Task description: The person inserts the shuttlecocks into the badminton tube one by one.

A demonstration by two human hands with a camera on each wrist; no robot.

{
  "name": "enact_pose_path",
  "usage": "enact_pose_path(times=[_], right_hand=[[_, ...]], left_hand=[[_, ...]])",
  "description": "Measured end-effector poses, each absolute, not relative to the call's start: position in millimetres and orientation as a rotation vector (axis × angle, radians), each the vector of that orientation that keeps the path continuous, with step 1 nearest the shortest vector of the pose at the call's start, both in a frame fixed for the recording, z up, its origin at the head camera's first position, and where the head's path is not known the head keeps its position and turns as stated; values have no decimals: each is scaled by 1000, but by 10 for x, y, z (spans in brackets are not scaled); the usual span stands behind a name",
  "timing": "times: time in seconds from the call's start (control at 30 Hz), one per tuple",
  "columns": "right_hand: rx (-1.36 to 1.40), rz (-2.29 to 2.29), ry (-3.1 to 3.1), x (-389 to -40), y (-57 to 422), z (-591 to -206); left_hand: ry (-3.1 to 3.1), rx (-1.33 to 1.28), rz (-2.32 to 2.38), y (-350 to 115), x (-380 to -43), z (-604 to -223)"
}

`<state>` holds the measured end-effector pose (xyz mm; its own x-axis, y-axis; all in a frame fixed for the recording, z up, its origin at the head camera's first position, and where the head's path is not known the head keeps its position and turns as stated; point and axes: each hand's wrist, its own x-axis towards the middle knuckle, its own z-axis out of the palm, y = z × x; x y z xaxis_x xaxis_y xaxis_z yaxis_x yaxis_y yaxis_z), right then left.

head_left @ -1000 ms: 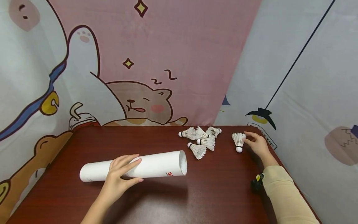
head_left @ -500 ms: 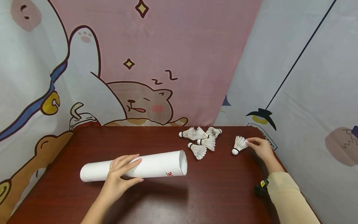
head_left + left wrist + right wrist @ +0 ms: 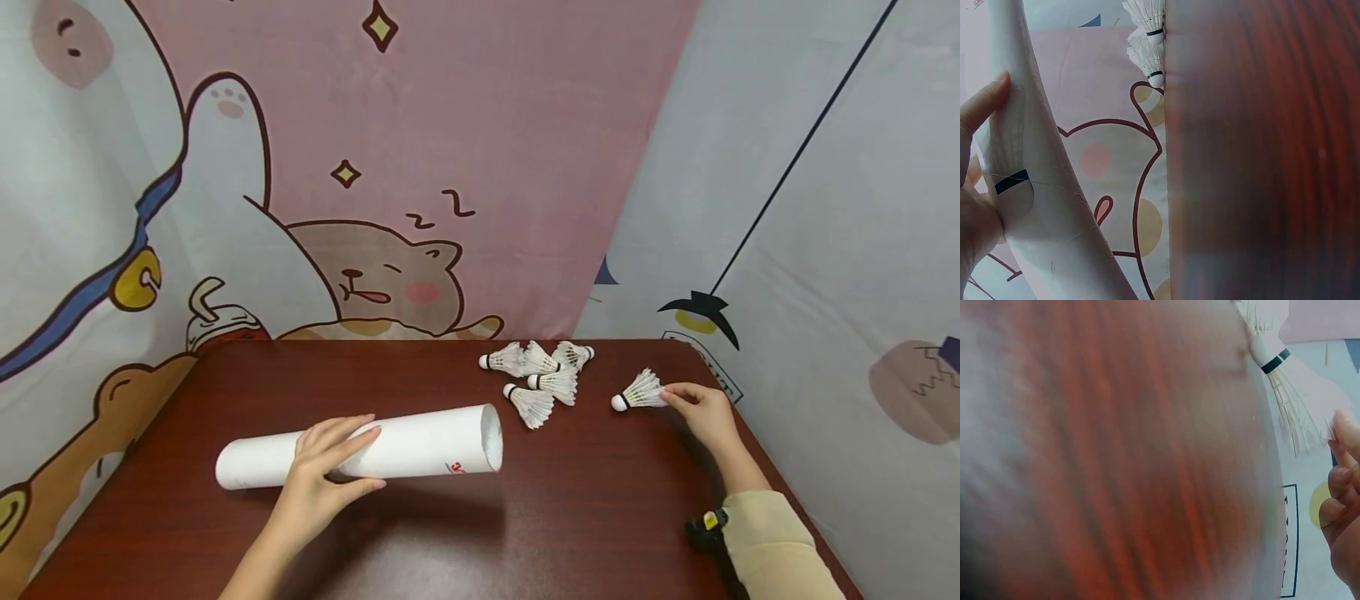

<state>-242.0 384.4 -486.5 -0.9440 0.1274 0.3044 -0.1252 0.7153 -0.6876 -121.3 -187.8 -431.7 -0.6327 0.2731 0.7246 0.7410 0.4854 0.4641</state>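
Observation:
My left hand (image 3: 318, 475) grips a white cardboard tube (image 3: 427, 442) round its middle, with the open end facing right. In the left wrist view the tube (image 3: 1054, 187) shows a printed shuttlecock picture near the thumb. On the right, my right hand (image 3: 705, 417) pinches a shuttlecock (image 3: 641, 390) by its feather edge, and the white cork points left. The right wrist view shows fingertips (image 3: 1342, 428) on the feathers of this shuttlecock (image 3: 1300, 394). Part of the left hand's grip is hidden behind the tube.
Several more shuttlecocks (image 3: 540, 375) lie in a loose cluster at the table's back, between the tube and my right hand. The dark red table (image 3: 585, 517) ends at a cartoon-printed cloth (image 3: 525, 167). A black band (image 3: 705, 533) sits at my right wrist.
The pinched shuttlecock has turned from cork facing me to cork pointing left. My right hand has shifted slightly right and nearer. The left hand and tube have stayed put.

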Motion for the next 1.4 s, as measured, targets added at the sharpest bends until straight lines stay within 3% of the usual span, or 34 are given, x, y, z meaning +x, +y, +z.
enact_pose_path(times=[0.7,1.4], right_hand=[[-99,1215,-2210,-2023,3353,-4549],[283,1323,-1893,-1523,2681,-3881]], left_hand=[[-2136,-857,-1052,-1870,-1229,-4340],[-2134,-852,-1052,-1865,-1226,-4348]])
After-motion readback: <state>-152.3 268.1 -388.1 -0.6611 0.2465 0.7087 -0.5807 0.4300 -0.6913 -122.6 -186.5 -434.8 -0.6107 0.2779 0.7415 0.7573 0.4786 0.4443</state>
